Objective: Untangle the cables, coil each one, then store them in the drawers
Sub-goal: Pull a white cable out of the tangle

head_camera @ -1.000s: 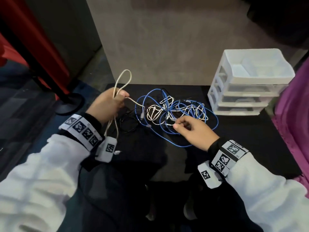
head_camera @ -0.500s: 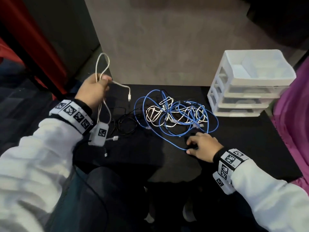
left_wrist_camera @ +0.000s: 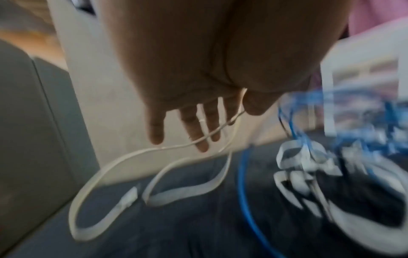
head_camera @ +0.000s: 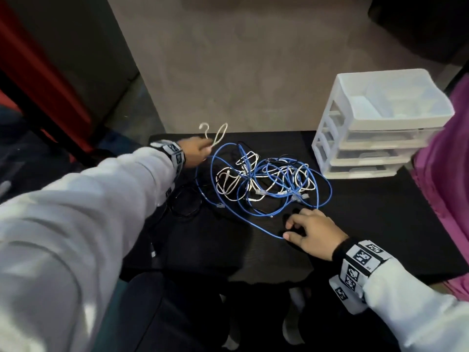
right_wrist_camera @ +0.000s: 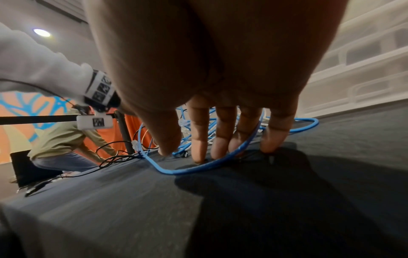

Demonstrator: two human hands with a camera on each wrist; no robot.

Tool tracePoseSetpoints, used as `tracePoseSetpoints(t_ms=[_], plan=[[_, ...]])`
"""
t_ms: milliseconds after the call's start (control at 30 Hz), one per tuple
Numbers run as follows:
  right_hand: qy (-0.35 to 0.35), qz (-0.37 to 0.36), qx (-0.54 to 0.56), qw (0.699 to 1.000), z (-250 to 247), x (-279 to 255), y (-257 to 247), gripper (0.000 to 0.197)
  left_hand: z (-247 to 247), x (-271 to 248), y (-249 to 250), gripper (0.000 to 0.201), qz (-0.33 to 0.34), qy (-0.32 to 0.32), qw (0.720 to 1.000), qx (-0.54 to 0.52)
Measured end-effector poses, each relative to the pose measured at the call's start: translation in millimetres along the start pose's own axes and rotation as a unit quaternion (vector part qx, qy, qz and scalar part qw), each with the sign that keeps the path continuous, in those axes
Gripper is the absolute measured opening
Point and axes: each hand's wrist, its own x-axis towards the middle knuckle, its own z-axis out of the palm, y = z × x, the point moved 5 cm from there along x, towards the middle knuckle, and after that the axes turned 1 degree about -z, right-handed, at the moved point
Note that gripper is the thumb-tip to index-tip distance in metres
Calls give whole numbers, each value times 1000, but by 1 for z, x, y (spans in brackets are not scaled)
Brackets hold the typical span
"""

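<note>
My left hand [head_camera: 194,152] is stretched out to the far left edge of the black cloth-covered table [head_camera: 380,224], above the thin cream-white charging cable [head_camera: 218,135]. In the left wrist view that cable runs across my straight, spread fingers [left_wrist_camera: 205,122] and droops in loops toward the cloth; the fingers are relaxed rather than curled, though the blur keeps me from telling whether my thumb nips the cable against them.

My right hand [head_camera: 311,231] rests near the front of the table, fingers extended and pressing their tips [right_wrist_camera: 198,148] down on the cloth. The long blue network cable [head_camera: 253,224] passes right under them (one strand lies across my ring finger in the right wrist view), so this hand is flat and pinning, not gripping.

Between my hands lies the tangle: the blue cable in wide loops woven through a white braided cable [head_camera: 228,184], and a thin black cable [head_camera: 185,207] coiled loosely to its left, just beside my left sleeve [head_camera: 88,212].

The white plastic three-drawer organiser [head_camera: 368,148] stands at the table's far right corner, all drawers pushed in, its open top tray bare. Purple fabric [head_camera: 451,174] hangs at the right edge.
</note>
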Motion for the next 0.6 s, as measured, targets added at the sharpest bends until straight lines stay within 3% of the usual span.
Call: tracePoseSetpoints(t_ms=[67,267,400,600], plan=[[1,-7,10,1000,1,0,3,27,33,1,-4,41,-26,-46,998,-21],[-6,-22,12,1000,-2,0,5,25,45,-5,-20,52,-94,-31,995,-13],[-26,-27,2,999,-2,2,6,25,28,-14,-32,50,-118,34,992,-30],[-62,-22,-37,997,-9,-4,6,20,7,-40,-23,37,-69,125,985,-92]])
